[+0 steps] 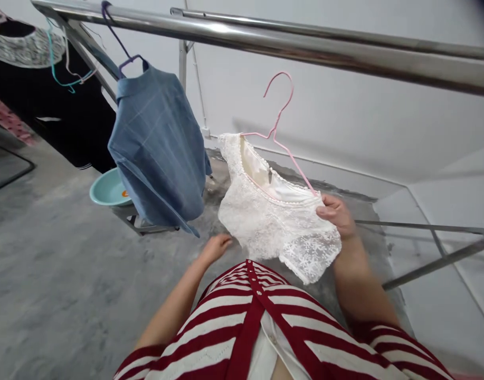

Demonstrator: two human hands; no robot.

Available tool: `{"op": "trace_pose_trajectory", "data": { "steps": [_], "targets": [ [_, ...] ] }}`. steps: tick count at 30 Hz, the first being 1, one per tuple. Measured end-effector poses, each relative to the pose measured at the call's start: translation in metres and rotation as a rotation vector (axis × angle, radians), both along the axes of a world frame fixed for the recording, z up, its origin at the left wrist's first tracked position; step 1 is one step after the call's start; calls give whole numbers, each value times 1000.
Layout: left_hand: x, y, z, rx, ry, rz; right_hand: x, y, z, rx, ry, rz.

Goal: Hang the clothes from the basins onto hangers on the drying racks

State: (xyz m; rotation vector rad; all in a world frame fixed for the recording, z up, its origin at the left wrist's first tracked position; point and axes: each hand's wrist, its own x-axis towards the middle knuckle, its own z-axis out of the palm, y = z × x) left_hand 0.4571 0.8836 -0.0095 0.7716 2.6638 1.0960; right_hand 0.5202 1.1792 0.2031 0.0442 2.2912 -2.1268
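A white lace top [257,219] with a beaded neckline is on a pink hanger [279,113] in front of my body. My right hand [339,215] grips the top's right shoulder together with the hanger's end, thumb in front. Down by the left lower edge of the top is my left hand [217,249], its fingers curled closed. Whether it pinches any of the lace I cannot make out. The hook of the pink hanger is free, below the metal rail [242,34].
A blue shirt [158,142] hangs from the rail on a purple hanger [117,39]. Behind it, a turquoise basin [107,191] rests on a stool. Dark clothes [47,111] hang at the far left. Metal rack bars [439,262] cross at the right near the white wall.
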Motion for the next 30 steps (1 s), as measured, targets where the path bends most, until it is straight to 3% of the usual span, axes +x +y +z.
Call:
{"op": "trace_pose_trajectory", "data": {
  "steps": [5, 8, 11, 13, 15, 20, 22, 26, 30],
  "targets": [
    [-41, -8, 55, 90, 195, 154, -5, -29, -7, -21, -3, -2],
    [-51, 11, 85, 144, 416, 107, 0, -37, -11, -12, 6, -34],
    [-59, 30, 103, 65, 554, 49, 5, -38, -13, -11, 2, -30],
    [-63, 37, 109, -31, 581, 19, 6, -35, -15, -56, 12, -42],
    [-66, 37, 114, -78, 610, 8, 3, -27, -20, 1, 19, -52],
    [-68, 24, 127, -6, 688, -93, -3, -4, -41, 433, 63, 19],
    [-71, 17, 132, 72, 722, -72, 0, 6, -47, 457, 85, 31],
    [-84, 9, 135, 184, 801, 128, 9, 26, -51, 412, 85, 62],
    [-91, 12, 131, 173, 628, 32, 12, 44, -50, 392, 99, 57]
  ]
}}
